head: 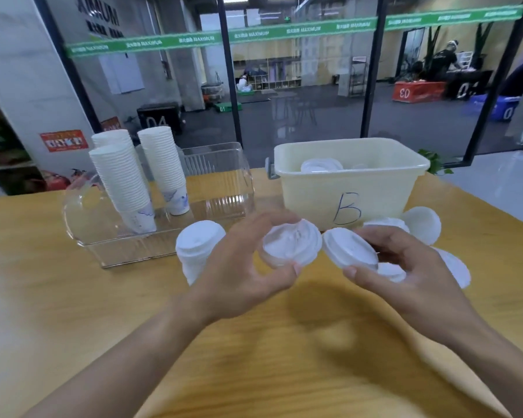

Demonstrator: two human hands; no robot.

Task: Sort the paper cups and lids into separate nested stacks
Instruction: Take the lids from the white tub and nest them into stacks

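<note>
My left hand holds a white plastic lid between thumb and fingers above the table. Just to its right, my right hand grips another white lid, tilted, with a further lid partly under its fingers. A nested stack of lids stands on the table left of my left hand. Loose lids lie behind and right of my right hand. Three tall nested stacks of white paper cups lean in a clear tray.
The clear plastic tray sits at the back left of the wooden table. A cream bin marked B stands behind my hands with more lids inside. A glass wall rises behind the table.
</note>
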